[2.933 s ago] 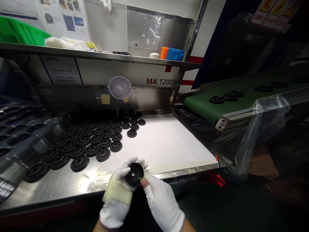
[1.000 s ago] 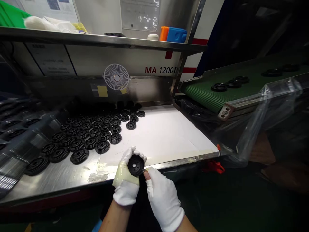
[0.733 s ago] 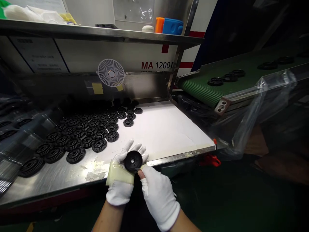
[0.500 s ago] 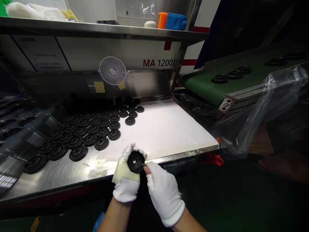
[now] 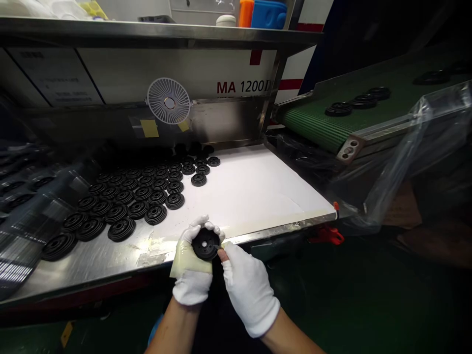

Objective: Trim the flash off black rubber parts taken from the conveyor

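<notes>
Head view | black disc at lower centre of frame | our left hand, splayed moments ago, now curls round it | our right hand pinches thin tool, tip at disc's right side, contact unclear | we judge disc steadier for tool work

The left hand, gloved in white with a yellow wrap, holds a black disc in front of the desk. The right hand, gloved too but with its thumb tip bare, grips a thin tool at the disc's right side; whether the tip touches is unclear. More discs crowd the desk's left half, beside bare white paper. Behind stands a fan, below a shelf; at right, a green belt carries others.
</notes>
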`<state>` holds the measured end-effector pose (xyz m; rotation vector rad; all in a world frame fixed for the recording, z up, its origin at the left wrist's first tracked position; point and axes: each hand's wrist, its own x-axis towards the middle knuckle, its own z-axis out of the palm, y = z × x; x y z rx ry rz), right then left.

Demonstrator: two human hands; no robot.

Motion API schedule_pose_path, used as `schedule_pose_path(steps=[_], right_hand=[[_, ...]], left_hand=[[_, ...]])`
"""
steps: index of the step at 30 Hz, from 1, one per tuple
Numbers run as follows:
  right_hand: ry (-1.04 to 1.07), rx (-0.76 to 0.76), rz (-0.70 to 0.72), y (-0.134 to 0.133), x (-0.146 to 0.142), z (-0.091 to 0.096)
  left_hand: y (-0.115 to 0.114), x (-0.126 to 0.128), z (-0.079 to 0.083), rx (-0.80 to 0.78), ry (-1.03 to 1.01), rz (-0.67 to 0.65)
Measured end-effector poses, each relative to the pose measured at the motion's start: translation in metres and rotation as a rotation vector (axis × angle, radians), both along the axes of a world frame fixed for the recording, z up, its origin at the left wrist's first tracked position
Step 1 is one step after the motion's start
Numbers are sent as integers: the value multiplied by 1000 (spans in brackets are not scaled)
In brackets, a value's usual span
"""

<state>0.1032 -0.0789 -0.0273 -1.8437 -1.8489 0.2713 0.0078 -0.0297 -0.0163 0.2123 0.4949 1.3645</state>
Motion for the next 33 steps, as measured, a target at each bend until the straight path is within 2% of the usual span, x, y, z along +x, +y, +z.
schedule_pose_path(steps=[6, 12, 19, 21, 24, 26, 33], right_hand=[[38, 5, 44, -4, -8, 2], [11, 39, -20, 2, -3, 3], [40, 7, 60, -5, -13, 5], [51, 3, 64, -5, -11, 5], [37, 30, 59, -1, -3, 6], [24, 49, 51, 0, 2, 5], [-1, 73, 23, -7, -1, 0]], left_hand=[[9, 1, 2, -5, -33, 59], [4, 1, 5, 45, -20, 91], [4, 3, 3, 50, 21, 145], [2, -2, 6, 32, 76, 89], [-4, -11, 11, -26, 129, -108], [-6, -15, 12, -27, 130, -149], [3, -1, 2, 36, 92, 32]])
